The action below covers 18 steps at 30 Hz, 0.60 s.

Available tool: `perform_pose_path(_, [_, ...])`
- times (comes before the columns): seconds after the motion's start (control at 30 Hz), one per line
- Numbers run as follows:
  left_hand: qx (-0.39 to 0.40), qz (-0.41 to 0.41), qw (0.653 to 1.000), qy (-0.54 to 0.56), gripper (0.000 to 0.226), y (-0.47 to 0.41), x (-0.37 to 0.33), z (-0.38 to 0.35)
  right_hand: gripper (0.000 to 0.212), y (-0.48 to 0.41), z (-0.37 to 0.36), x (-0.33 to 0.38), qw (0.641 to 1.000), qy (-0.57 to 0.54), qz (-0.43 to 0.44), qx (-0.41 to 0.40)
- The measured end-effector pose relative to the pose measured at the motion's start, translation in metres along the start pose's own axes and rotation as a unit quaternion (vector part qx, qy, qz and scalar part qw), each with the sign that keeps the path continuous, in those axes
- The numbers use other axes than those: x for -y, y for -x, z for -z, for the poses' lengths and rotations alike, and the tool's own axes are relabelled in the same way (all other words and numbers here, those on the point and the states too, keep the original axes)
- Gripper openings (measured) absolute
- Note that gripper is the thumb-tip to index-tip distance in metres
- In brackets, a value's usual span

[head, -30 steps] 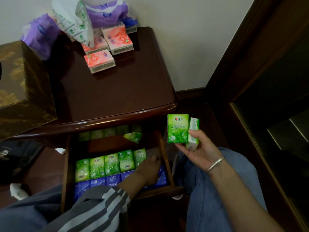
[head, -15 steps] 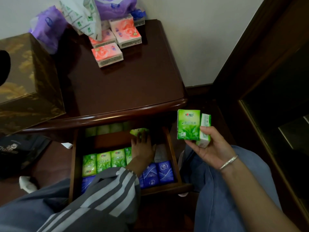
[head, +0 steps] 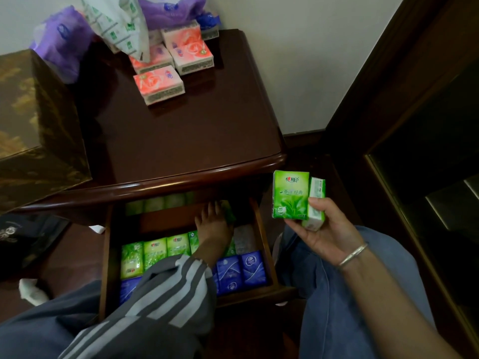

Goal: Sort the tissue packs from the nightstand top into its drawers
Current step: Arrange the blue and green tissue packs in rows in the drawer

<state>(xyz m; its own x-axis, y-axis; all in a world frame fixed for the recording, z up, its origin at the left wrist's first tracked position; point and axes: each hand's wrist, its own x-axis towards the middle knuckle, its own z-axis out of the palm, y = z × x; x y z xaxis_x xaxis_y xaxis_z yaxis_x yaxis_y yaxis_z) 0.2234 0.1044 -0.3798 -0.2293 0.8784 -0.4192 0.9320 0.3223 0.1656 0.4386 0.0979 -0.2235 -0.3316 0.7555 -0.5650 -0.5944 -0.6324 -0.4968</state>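
Observation:
The nightstand top [head: 181, 130] carries pink tissue packs [head: 159, 84] at its back. Below it the drawer [head: 262, 229] stands pulled out, with a row of green packs [head: 155, 251] and blue packs [head: 242, 270] in front. My left hand [head: 212, 226] reaches deep into the drawer, fingers stretched out and touching a loose green pack [head: 229, 212] near the back right. My right hand [head: 326, 229] hovers to the right of the drawer and grips two green packs [head: 290, 195], one facing me and one edge-on.
A gold-patterned dark box [head: 33, 120] stands left of the nightstand. Purple bags [head: 62, 37] and a white-green plastic bag [head: 116, 24] crowd the back of the top. A dark wooden cabinet [head: 414, 125] closes off the right side. A black bag [head: 20, 237] lies on the floor at left.
My left hand has moved from the blue packs at the drawer's front right to the loose green pack at the back. My right hand still holds its two packs.

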Motion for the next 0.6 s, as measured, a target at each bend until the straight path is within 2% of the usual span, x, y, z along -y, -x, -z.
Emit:
perform_pose_path(0.13, [-0.024,0.045,0.998,-0.028,0.077,-0.004,0.003,0.004,0.041,0.000,0.000,0.000,1.000,-0.006,0.000,0.004])
perform_pose_path(0.27, [-0.094,0.143,0.982,0.080,0.081,0.003,0.015,0.014,0.040,0.000,0.000,0.000,1.000,-0.014,-0.001,0.001])
perform_pose_path(0.33, [-0.116,0.151,0.976,0.107,0.084,0.012,0.023,0.017,0.038,0.000,-0.001,0.000,1.000,-0.015,-0.001,0.001])
perform_pose_path(0.4, [-0.122,0.095,0.984,0.092,0.082,0.024,0.030,0.016,0.037,0.001,-0.002,0.000,1.000,-0.015,-0.001,-0.001])
perform_pose_path(0.47, [-0.112,-0.013,0.993,0.022,0.077,0.038,0.034,0.014,0.038,0.002,-0.002,0.001,1.000,-0.014,-0.004,-0.002])
perform_pose_path(0.53, [-0.084,-0.112,0.988,-0.061,0.080,0.048,0.038,0.009,0.040,0.005,-0.002,0.002,1.000,-0.004,-0.011,-0.003])
perform_pose_path(0.6, [-0.038,-0.149,0.981,-0.116,0.084,0.054,0.040,0.009,0.040,0.010,0.000,0.002,1.000,0.007,-0.021,-0.007])
